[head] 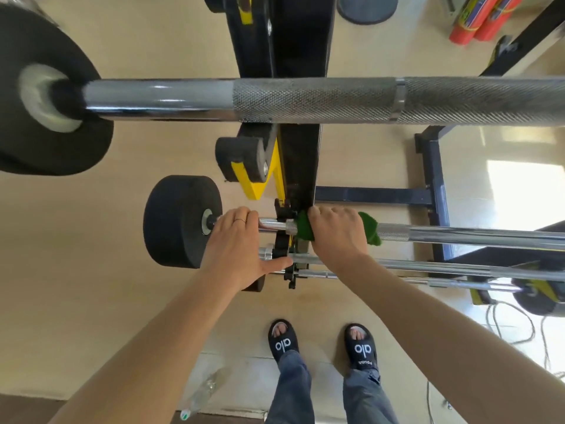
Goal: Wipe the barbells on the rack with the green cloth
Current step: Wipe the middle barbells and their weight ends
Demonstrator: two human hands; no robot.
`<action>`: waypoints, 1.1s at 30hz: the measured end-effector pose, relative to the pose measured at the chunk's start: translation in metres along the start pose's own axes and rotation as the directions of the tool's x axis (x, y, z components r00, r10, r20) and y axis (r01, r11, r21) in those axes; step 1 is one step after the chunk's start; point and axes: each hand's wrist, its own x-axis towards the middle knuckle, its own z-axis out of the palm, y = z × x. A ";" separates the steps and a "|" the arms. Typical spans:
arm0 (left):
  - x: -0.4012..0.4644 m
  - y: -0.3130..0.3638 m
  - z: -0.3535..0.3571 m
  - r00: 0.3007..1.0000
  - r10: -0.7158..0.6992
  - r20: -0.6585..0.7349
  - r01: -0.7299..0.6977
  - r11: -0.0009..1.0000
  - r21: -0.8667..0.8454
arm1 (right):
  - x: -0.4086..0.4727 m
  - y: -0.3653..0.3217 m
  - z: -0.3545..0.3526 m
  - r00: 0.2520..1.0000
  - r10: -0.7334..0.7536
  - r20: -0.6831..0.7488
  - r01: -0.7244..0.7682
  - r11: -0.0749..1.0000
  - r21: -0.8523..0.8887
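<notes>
From the head view, the right hand (337, 232) grips the green cloth (371, 231) wrapped round a lower barbell (458, 235) beside the rack (301, 166). The left hand (241, 243) curls over that bar's sleeve. Wiping looks partway; the top barbell (305, 99) and lower bars likely remain. The sandals (282, 342) read "alo".

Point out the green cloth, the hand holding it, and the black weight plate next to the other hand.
green cloth (371, 229), head view, on the end sticking out right of the hand.
right hand (337, 232), head view, on its back.
black weight plate (174, 221), head view, on its flat face.
</notes>
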 end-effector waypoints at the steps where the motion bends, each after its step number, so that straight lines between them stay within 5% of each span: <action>1: 0.003 -0.001 0.000 1.000 0.014 -0.001 -0.014 1.000 0.017 | -0.002 0.001 0.002 1.000 -0.001 -0.014 0.001 1.000 -0.009; 12: 0.004 -0.001 0.007 0.998 0.054 0.030 -0.056 0.997 0.046 | -0.018 -0.039 0.012 0.997 0.070 -0.044 -0.073 0.995 -0.069; 17: 0.004 0.000 0.001 0.998 0.012 0.055 -0.014 0.999 0.044 | -0.023 -0.033 0.008 0.994 -0.059 -0.094 0.060 0.998 0.008; 21: -0.014 0.011 -0.007 0.986 0.074 -0.149 -0.088 0.992 -0.089 | -0.044 0.011 0.002 0.982 -0.171 -0.078 0.177 0.982 0.070; 23: -0.025 0.030 -0.011 0.944 0.184 -0.275 -0.227 0.964 -0.136 | -0.058 0.025 -0.001 0.989 -0.134 -0.062 0.140 0.985 0.103; 26: -0.023 0.061 -0.003 0.912 0.314 -0.262 -0.348 0.933 -0.091 | -0.067 0.031 -0.004 0.997 -0.074 -0.026 0.078 0.972 0.220; 33: 0.020 0.096 0.003 0.962 0.246 -0.121 -0.234 0.966 0.109 | -0.052 0.033 -0.018 0.988 0.151 -0.017 -0.130 0.901 0.413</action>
